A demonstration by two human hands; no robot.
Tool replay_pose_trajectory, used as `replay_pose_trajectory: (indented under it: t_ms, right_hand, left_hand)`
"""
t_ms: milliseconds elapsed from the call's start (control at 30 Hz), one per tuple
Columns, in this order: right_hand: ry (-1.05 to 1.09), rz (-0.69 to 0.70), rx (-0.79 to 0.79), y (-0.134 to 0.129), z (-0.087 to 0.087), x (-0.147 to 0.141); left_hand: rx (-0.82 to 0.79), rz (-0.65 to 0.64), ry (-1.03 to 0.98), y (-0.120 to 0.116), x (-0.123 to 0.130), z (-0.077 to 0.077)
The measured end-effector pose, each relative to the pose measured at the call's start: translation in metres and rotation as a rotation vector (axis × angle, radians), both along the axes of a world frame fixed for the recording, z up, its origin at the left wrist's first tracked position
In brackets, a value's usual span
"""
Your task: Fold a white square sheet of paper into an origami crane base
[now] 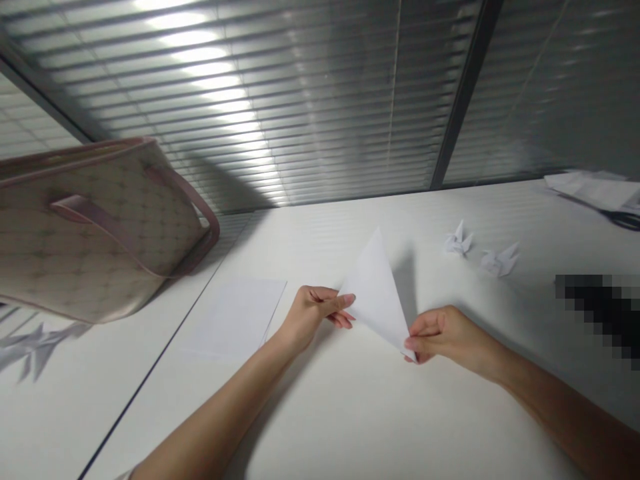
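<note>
Paper [377, 287], likely light and creasable, is being pinched, suitably at its edges, by the nearly closed left hand [311, 312] and right hand [443, 333].

The bare left hand [307, 317] pinches the left corner of the white triangular paper sheet [377, 287], thumb [344, 301] uppermost; the bare right hand [445, 335] pinches its lower-right corner; both bare forearms [220, 410] slant toward it.
</note>
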State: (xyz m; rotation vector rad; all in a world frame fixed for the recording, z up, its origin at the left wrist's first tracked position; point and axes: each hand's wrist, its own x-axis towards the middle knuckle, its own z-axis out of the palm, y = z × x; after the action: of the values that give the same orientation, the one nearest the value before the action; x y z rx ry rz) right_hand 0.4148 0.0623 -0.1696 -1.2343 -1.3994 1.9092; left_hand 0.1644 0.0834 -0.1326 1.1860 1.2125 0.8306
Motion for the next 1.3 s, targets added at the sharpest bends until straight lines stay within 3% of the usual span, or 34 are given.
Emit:
replay_pose_trajectory:
  t_ms: [600, 1300]
  right_hand:
    - [-0.001, -0.024, 0.007, -0.001, 0.0, 0.001]
    - [-0.004, 0.104, 0.07, -0.006, 0.003, 0.0]
  left_hand:
    - [0.058, 0.033, 0.001, 0.003, -0.008, 0.005]
    - [0.101, 0.077, -0.006, 0.005, -0.011, 0.007]
